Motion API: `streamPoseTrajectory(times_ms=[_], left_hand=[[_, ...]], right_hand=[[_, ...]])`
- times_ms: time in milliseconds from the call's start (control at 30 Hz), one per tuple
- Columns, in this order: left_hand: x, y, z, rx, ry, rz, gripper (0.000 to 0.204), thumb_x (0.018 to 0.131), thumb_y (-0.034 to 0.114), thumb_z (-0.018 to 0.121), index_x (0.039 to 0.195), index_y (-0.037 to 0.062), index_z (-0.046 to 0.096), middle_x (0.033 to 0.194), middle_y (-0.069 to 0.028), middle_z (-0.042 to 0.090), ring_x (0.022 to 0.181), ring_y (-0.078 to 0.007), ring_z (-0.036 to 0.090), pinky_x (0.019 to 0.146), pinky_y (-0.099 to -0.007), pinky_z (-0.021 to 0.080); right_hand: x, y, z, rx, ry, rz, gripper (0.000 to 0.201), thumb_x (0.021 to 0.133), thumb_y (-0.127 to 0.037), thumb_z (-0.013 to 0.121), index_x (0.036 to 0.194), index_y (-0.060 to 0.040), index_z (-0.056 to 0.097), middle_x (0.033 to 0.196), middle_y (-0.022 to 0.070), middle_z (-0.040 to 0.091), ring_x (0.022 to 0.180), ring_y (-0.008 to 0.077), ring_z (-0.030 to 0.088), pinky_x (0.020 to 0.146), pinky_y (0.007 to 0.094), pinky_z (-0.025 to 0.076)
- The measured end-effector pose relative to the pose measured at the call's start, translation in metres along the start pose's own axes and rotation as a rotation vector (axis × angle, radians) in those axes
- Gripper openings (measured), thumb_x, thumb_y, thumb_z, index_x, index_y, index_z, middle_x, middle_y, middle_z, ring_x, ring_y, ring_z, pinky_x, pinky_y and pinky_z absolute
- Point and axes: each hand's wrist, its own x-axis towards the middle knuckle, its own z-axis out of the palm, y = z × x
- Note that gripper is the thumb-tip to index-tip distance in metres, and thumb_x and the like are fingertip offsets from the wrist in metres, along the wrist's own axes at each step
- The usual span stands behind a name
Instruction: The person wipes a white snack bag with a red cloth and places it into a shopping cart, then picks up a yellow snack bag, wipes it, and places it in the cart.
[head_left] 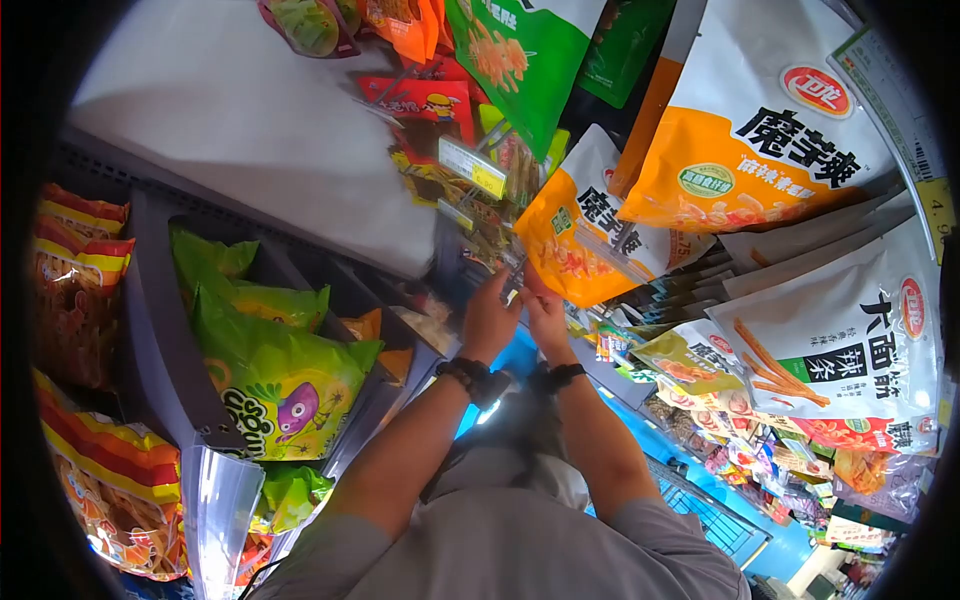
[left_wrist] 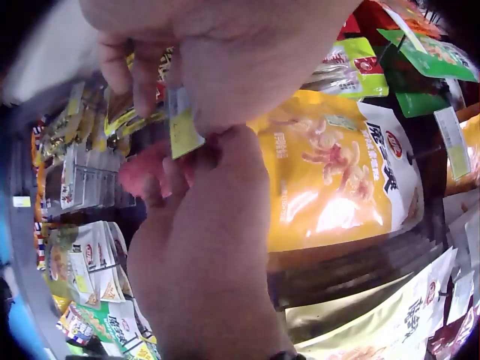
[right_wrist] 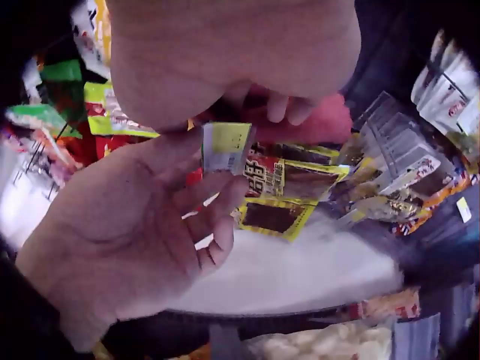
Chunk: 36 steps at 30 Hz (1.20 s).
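In the head view my left hand (head_left: 490,322) and right hand (head_left: 546,322) meet at a hook end beneath hanging snack packets. My left hand (right_wrist: 124,214) pinches a small price tag (right_wrist: 225,148) with a yellow top, its fingers curled beside it in the right wrist view. My right hand (left_wrist: 199,240) grips a reddish-pink cloth (left_wrist: 146,169), bunched behind the tag in the left wrist view. Yellow-edged packets (right_wrist: 289,187) hang just beyond the tag. An orange and white snack bag (head_left: 580,235) hangs close beside the right hand.
Green snack bags (head_left: 285,360) fill a dark divided bin (head_left: 160,300) on the left. Large white bags (head_left: 840,330) hang on the right, near other hooks and price tags (head_left: 472,168). A pale flat surface (head_left: 250,130) spans the upper left. Lower down stands a blue basket (head_left: 710,510).
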Motion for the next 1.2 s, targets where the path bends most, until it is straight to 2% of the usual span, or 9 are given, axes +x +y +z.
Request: streamPoseTrajectory(times_ms=[167, 267, 367, 467, 767, 867, 967, 1067, 1200], left_hand=[[-0.001, -0.018, 0.009, -0.010, -0.007, 0.040, 0.058, 0.099, 0.022, 0.075, 0.149, -0.0028, 0.059, 0.148, -0.0278, 0.064, 0.139, -0.0420, 0.061, 0.113, -0.0461, 0.051], [0.002, -0.020, 0.008, -0.041, -0.047, 0.041, 0.054, 0.101, 0.021, 0.072, 0.148, -0.0031, 0.060, 0.150, -0.0279, 0.063, 0.139, -0.0427, 0.061, 0.115, -0.0457, 0.051], [0.003, -0.011, 0.004, -0.011, -0.058, 0.065, 0.051, 0.102, 0.020, 0.069, 0.147, -0.0030, 0.061, 0.149, -0.0286, 0.063, 0.139, -0.0433, 0.060, 0.116, -0.0458, 0.050], [0.004, -0.013, 0.006, 0.029, -0.056, 0.099, 0.048, 0.103, 0.019, 0.069, 0.145, -0.0027, 0.063, 0.148, -0.0289, 0.064, 0.138, -0.0438, 0.061, 0.115, -0.0469, 0.051], [0.004, -0.020, 0.010, 0.033, -0.047, 0.106, 0.049, 0.101, 0.022, 0.071, 0.144, -0.0018, 0.064, 0.146, -0.0281, 0.065, 0.136, -0.0442, 0.061, 0.113, -0.0473, 0.052], [0.003, -0.011, 0.006, 0.104, -0.085, 0.072, 0.049, 0.102, 0.024, 0.070, 0.144, -0.0005, 0.065, 0.147, -0.0270, 0.065, 0.136, -0.0431, 0.062, 0.112, -0.0482, 0.052], [0.006, -0.019, 0.009, 0.205, 0.035, 0.286, 0.049, 0.102, 0.023, 0.072, 0.144, -0.0022, 0.065, 0.138, -0.0283, 0.069, 0.113, -0.0442, 0.073, 0.093, -0.0464, 0.061], [0.003, -0.014, 0.008, 0.228, -0.025, 0.193, 0.049, 0.103, 0.024, 0.071, 0.144, -0.0015, 0.065, 0.139, -0.0274, 0.068, 0.113, -0.0434, 0.072, 0.094, -0.0470, 0.060], [0.005, -0.008, 0.001, 0.240, -0.188, 0.050, 0.056, 0.103, 0.027, 0.068, 0.153, 0.0044, 0.057, 0.149, -0.0253, 0.062, 0.138, -0.0436, 0.059, 0.113, -0.0501, 0.051]], right_hand=[[-0.019, -0.018, 0.005, -0.064, -0.051, -0.020, 0.050, 0.108, -0.018, 0.063, 0.155, -0.0014, 0.058, 0.158, 0.0148, 0.061, 0.148, 0.0271, 0.055, 0.123, 0.0392, 0.040], [-0.017, -0.022, 0.011, -0.230, 0.046, -0.124, 0.038, 0.111, -0.022, 0.062, 0.141, 0.0000, 0.069, 0.141, 0.0156, 0.071, 0.135, 0.0275, 0.064, 0.115, 0.0393, 0.047], [-0.008, -0.008, 0.003, -0.143, 0.014, 0.113, 0.034, 0.113, -0.028, 0.057, 0.120, 0.0010, 0.074, 0.117, 0.0158, 0.077, 0.115, 0.0271, 0.070, 0.102, 0.0404, 0.052], [0.006, -0.002, -0.007, -0.251, 0.104, -0.068, 0.036, 0.112, -0.029, 0.054, 0.107, 0.0010, 0.073, 0.101, 0.0163, 0.075, 0.099, 0.0288, 0.070, 0.091, 0.0414, 0.053], [-0.004, 0.011, -0.006, -0.174, -0.028, -0.076, 0.033, 0.101, -0.025, 0.054, 0.098, 0.0019, 0.074, 0.090, 0.0220, 0.074, 0.088, 0.0393, 0.073, 0.081, 0.0481, 0.055], [-0.006, -0.027, -0.003, -0.291, 0.057, -0.093, 0.036, 0.101, -0.026, 0.053, 0.099, 0.0021, 0.074, 0.093, 0.0232, 0.075, 0.090, 0.0410, 0.072, 0.082, 0.0481, 0.055], [0.012, 0.013, -0.017, -0.419, 0.079, -0.158, 0.040, 0.104, -0.031, 0.051, 0.104, 0.0014, 0.075, 0.094, 0.0238, 0.075, 0.091, 0.0413, 0.072, 0.083, 0.0470, 0.055], [0.033, 0.016, -0.023, -0.300, 0.113, 0.141, 0.043, 0.108, -0.036, 0.053, 0.111, 0.0010, 0.075, 0.098, 0.0233, 0.077, 0.093, 0.0413, 0.071, 0.085, 0.0454, 0.055], [0.057, 0.002, -0.019, -0.152, 0.228, 0.127, 0.048, 0.115, -0.042, 0.052, 0.112, 0.0012, 0.074, 0.094, 0.0159, 0.073, 0.087, 0.0309, 0.068, 0.081, 0.0410, 0.053]])
